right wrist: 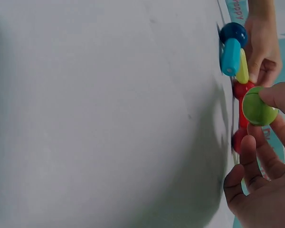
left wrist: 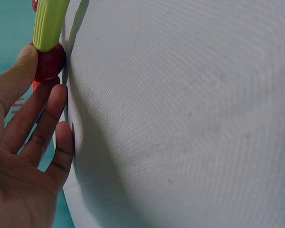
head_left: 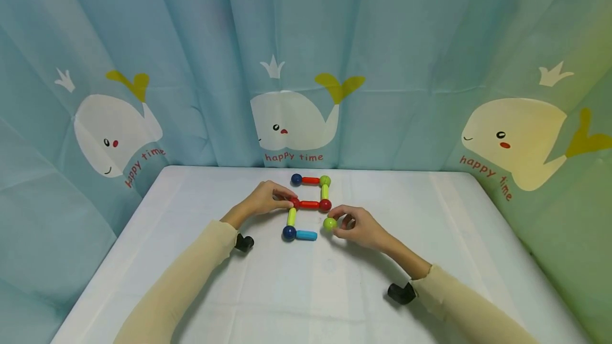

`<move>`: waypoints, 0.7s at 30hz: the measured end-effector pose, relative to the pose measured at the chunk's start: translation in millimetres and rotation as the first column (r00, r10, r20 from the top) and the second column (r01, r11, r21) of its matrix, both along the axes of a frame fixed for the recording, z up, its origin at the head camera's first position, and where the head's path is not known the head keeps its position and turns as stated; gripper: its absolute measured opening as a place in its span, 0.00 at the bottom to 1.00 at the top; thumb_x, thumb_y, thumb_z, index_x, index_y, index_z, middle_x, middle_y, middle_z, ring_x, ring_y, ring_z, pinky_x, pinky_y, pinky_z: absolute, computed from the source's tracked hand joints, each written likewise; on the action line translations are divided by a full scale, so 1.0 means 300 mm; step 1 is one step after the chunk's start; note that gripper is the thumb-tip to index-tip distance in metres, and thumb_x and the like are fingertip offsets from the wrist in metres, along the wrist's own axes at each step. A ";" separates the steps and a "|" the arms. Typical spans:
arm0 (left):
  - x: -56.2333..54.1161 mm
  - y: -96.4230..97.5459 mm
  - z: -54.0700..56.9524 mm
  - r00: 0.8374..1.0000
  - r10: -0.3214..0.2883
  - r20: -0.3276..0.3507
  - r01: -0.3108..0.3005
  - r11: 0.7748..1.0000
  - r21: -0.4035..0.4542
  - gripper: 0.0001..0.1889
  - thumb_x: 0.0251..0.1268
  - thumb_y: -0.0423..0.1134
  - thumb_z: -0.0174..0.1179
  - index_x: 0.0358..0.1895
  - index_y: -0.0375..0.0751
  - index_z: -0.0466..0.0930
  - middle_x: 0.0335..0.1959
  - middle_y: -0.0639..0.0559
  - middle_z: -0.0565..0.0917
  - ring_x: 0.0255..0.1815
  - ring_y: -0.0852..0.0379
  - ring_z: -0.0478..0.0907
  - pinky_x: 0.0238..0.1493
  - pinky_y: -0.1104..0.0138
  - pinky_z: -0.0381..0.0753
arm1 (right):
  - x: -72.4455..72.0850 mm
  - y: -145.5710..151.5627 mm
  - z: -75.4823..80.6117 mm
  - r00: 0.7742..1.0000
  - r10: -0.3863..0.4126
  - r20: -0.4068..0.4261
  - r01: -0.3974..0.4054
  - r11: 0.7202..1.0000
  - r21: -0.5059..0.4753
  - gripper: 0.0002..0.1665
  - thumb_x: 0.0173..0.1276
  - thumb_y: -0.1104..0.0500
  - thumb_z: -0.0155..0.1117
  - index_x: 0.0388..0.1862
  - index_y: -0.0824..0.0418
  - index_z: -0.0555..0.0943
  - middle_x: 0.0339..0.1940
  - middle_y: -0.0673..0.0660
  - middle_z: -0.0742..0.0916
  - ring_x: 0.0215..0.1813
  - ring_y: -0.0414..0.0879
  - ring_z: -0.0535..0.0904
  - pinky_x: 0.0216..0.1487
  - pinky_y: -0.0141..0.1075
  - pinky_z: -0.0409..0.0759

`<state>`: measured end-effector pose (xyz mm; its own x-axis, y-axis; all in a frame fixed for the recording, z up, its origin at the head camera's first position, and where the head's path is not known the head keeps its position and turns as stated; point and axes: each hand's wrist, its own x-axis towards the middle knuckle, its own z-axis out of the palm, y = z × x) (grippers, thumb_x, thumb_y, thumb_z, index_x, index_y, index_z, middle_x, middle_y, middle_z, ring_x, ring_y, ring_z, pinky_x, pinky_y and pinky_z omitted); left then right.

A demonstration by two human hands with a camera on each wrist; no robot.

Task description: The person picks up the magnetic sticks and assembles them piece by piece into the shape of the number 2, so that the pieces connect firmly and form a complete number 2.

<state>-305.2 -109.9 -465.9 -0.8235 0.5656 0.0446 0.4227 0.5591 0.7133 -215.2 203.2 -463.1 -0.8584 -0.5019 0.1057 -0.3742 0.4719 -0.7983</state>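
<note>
On the white table lies a joined figure of coloured rods and balls. My left hand (head_left: 264, 198) pinches the red ball (left wrist: 51, 64) at its left middle corner, thumb on one side and fingers on the other. My right hand (head_left: 362, 227) holds a light green ball (right wrist: 259, 107) between thumb and fingers, just right of the figure and apart from it. Nearest to that ball are another red ball (head_left: 325, 205) and the free end of a light blue rod (head_left: 306, 235). That rod joins a dark blue ball (head_left: 289, 233), with a yellow-green rod (head_left: 291, 216) above it.
The figure's far part has a dark blue ball (head_left: 296, 180), a red rod (head_left: 311, 180) and a green ball (head_left: 325, 180). Black wrist devices (head_left: 401, 293) sit by both sleeves. A blue curtain (head_left: 306, 25) with printed whales stands behind the table (head_left: 306, 301).
</note>
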 end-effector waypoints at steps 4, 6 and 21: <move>-0.001 0.000 0.000 1.000 -0.004 0.001 0.004 1.000 0.005 0.14 0.66 0.44 0.72 0.54 0.49 0.90 0.47 0.59 0.90 0.48 0.61 0.84 0.55 0.62 0.82 | 0.014 -0.011 -0.004 1.000 0.000 0.020 0.000 1.000 0.025 0.17 0.66 0.63 0.73 0.53 0.58 0.84 0.40 0.51 0.85 0.37 0.48 0.78 0.36 0.32 0.77; -0.002 -0.001 -0.002 1.000 -0.005 0.003 0.005 1.000 0.008 0.15 0.65 0.44 0.72 0.54 0.49 0.90 0.47 0.58 0.90 0.47 0.61 0.84 0.55 0.63 0.82 | 0.019 -0.014 -0.007 1.000 -0.005 0.025 0.004 0.999 0.035 0.17 0.66 0.62 0.73 0.53 0.58 0.84 0.40 0.50 0.85 0.37 0.47 0.77 0.36 0.32 0.77; -0.004 -0.001 -0.003 1.000 0.000 0.010 0.000 1.000 0.013 0.14 0.65 0.43 0.72 0.53 0.49 0.90 0.46 0.58 0.90 0.46 0.61 0.84 0.54 0.63 0.82 | 0.037 -0.025 -0.025 1.000 0.013 0.005 -0.013 0.998 0.068 0.17 0.65 0.62 0.74 0.53 0.58 0.84 0.40 0.49 0.85 0.35 0.44 0.77 0.35 0.31 0.77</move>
<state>-306.4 -110.3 -466.9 -0.8237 0.5653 0.0440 0.4160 0.5497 0.7244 -204.2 195.8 -470.7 -0.8521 -0.5190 0.0672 -0.3771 0.5200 -0.7664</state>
